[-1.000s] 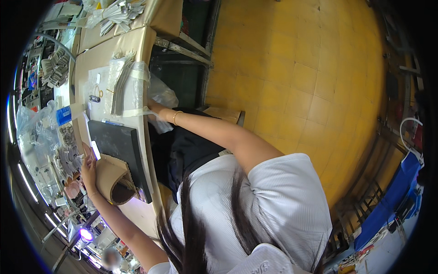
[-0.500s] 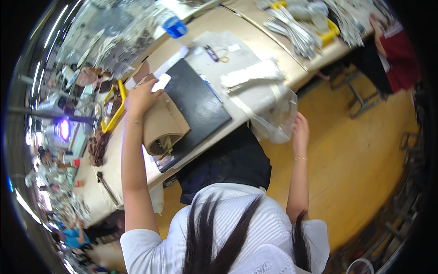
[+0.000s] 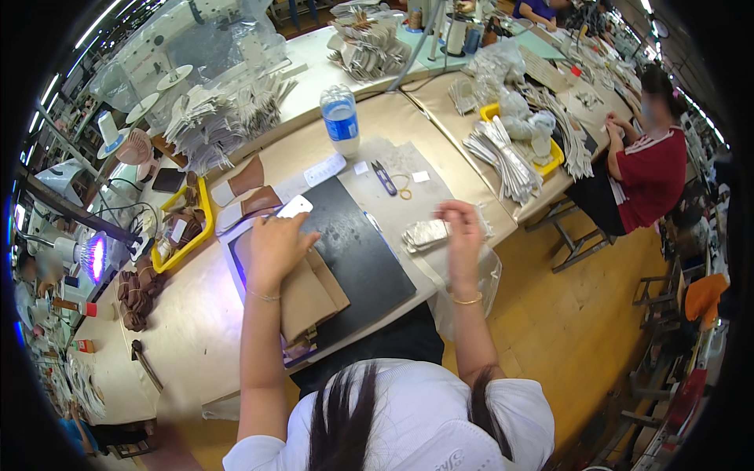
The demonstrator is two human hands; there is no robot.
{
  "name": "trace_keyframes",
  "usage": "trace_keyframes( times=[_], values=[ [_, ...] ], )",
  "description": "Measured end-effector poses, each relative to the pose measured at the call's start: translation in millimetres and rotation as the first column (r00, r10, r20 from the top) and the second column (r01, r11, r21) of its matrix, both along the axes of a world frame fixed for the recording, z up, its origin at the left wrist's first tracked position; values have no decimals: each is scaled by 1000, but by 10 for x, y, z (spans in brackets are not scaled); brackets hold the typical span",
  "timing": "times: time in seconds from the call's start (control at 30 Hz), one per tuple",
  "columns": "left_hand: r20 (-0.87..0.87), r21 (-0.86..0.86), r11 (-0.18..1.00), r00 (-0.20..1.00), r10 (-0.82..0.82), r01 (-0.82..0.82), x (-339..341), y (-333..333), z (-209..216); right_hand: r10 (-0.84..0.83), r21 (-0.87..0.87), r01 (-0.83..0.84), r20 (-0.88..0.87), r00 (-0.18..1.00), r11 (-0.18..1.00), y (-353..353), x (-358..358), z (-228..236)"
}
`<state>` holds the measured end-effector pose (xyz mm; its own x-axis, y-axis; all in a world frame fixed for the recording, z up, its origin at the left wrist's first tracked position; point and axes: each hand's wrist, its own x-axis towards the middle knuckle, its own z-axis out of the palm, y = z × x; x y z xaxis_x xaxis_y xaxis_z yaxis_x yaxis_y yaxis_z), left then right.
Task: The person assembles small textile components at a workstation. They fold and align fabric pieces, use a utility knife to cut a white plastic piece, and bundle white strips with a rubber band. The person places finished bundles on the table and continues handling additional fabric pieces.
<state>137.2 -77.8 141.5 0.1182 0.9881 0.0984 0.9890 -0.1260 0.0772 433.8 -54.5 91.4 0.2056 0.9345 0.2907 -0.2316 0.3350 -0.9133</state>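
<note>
My left hand (image 3: 276, 245) lies over a brown folded cardboard piece (image 3: 314, 294), its fingers spread and its thumb apart. At its fingertips is a small white card (image 3: 295, 206); whether the fingers press on it is unclear. The cardboard lies partly on a flat black board (image 3: 365, 255). My right hand (image 3: 462, 231) is raised, slightly blurred, with loosely bent fingers and nothing visible in them. It partly hides a white bundle (image 3: 424, 235) on the table. Below it, a clear plastic bag (image 3: 483, 286) hangs at the table edge.
Small blue-handled snips (image 3: 383, 179) and a water bottle (image 3: 340, 125) stand out beyond the board. A yellow basket (image 3: 206, 212) with brown pieces is at left, a lit lamp (image 3: 94, 255) beside it. Glove-like bundles (image 3: 503, 161) lie at right; a seated person (image 3: 652, 173) is there.
My right hand has left the plastic bag and moved up and left to the white bundle. My left hand stays over the cardboard. The head view has tilted up, showing more of the room.
</note>
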Motion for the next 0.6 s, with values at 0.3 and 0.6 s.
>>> trace_keyframes(
  times=[0.3, 0.6],
  values=[
    [375, 263, 964, 916, -140, 40, -239, -48, -385, 399, 443, -675, 567, 721, 590, 1, -1719, 1146],
    [398, 90, 996, 918, -8, -30, -4, 43, 134, 486, 575, -814, 690, 537, 83, -693, -2526, 931]
  ],
)
